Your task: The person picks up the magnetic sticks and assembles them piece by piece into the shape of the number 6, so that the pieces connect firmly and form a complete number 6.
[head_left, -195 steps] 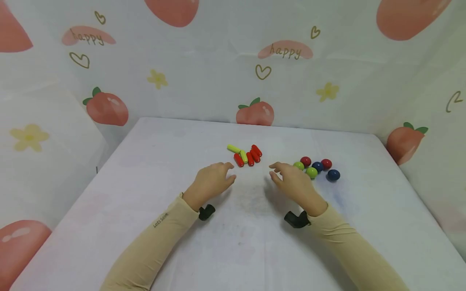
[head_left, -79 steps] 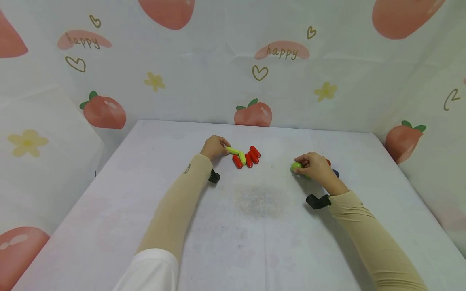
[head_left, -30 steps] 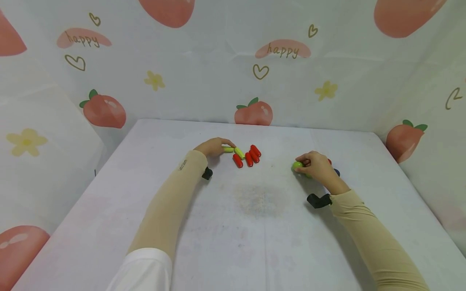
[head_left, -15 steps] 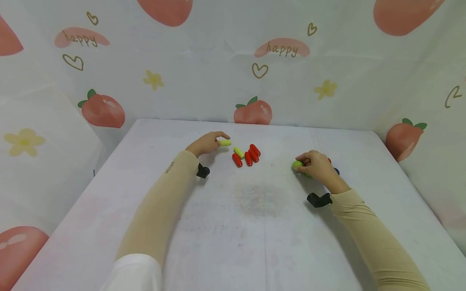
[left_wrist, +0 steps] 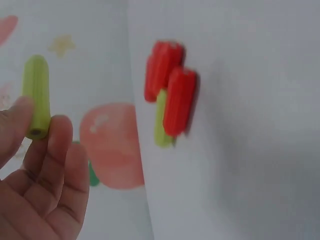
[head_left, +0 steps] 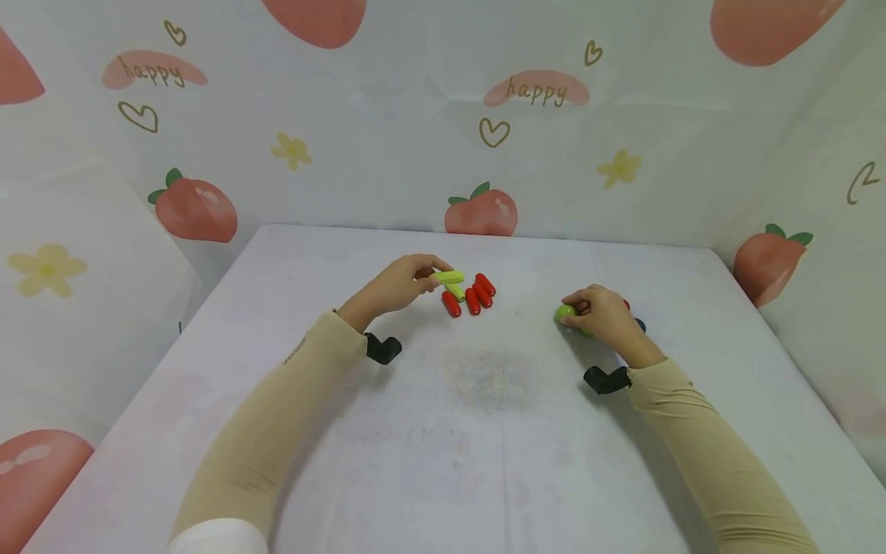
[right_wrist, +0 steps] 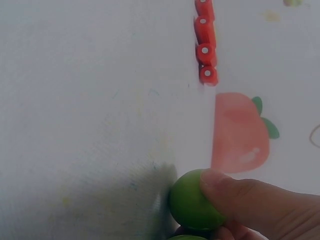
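My left hand pinches a yellow-green tube-shaped bead between thumb and fingers, lifted off the table; a hole shows in its end. Just beneath it in the head view lies a second yellow-green bead, beside several red tube-shaped beads. At the right, my right hand grips a green ball with the thumb on its side, low over the tabletop. Part of another green ball shows below it. This hand mostly hides the dark blue ball and a red ball.
A white cloth covers the table, with a grey smudge near its middle. Behind it hangs a white backdrop printed with peaches, hearts and flowers. A black camera mount sits at each wrist.
My left hand took the yellow-green bead from the group, drew it left, then raised it and swung it back right. My right hand went to the green ball and has since stayed still.
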Demonstrator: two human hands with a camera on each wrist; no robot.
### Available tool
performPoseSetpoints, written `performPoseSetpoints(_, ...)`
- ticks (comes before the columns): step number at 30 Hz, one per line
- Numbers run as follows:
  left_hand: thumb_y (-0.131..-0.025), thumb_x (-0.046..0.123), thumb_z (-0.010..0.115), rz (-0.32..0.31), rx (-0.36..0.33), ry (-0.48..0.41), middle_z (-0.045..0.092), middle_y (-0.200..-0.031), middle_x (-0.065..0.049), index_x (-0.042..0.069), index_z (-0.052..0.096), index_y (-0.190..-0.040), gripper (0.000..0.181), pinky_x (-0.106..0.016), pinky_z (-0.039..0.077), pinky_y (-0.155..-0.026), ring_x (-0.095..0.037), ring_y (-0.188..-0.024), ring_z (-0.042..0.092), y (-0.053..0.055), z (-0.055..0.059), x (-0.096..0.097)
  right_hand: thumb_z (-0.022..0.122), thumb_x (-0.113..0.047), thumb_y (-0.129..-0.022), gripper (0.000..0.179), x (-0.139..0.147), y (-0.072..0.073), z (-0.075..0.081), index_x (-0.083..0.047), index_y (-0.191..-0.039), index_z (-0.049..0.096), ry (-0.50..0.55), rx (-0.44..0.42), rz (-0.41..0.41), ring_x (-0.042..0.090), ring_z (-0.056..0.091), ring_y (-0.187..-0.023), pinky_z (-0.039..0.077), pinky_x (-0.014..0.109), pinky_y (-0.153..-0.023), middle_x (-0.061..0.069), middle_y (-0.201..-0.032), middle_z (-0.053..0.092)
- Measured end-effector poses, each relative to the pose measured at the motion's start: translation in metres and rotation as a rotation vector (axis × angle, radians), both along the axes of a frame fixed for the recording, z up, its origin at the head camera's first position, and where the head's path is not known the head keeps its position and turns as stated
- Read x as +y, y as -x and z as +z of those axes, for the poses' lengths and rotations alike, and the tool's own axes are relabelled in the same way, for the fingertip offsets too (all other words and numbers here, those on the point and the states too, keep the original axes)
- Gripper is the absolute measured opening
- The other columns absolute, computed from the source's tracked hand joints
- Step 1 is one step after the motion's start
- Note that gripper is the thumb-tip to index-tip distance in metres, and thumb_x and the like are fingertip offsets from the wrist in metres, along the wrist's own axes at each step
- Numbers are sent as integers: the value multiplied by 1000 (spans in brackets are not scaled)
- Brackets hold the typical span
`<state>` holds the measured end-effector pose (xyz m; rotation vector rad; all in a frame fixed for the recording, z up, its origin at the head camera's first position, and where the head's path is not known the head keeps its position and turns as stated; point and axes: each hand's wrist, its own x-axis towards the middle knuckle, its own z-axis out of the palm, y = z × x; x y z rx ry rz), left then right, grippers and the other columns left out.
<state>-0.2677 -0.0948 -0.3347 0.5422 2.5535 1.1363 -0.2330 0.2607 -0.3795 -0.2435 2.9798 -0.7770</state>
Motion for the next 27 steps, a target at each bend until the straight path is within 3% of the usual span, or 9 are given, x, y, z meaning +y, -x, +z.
performPoseSetpoints(4,-104,14,58,-3,30,-5,64,-125,-10,17,65,-131,29,-34,49,-89,-27,-116,57,-19,0,5,78,-14,-90,36,1,1,-1,7,-119,70,1,5,0,36,64,-101,53,46,-88,26,-112,64)
performPoseSetpoints(12,-102,10,61,-39,41,-19,70,-118,-14,10,66,-127,26,-27,47,-81,-23,-100,61,-44,-11,13,77,-15,-91,37,0,2,-2,6,-120,69,-9,-4,-8,35,63,-101,52,45,-88,24,-112,64)
performPoseSetpoints(18,-101,9,63,-43,21,66,69,-115,-11,11,67,-125,25,-24,46,-76,-20,-94,58,-49,-24,22,78,-16,-90,38,-1,2,0,6,-120,69,-7,-5,-6,34,62,-99,52,45,-87,24,-110,64)
performPoseSetpoints(27,-98,4,64,-50,4,136,69,-106,-12,10,69,-122,25,-26,48,-78,-20,-93,59,-41,-43,33,77,-14,-91,37,-1,2,0,7,-120,69,-1,-11,-4,36,63,-102,52,46,-89,26,-113,63)
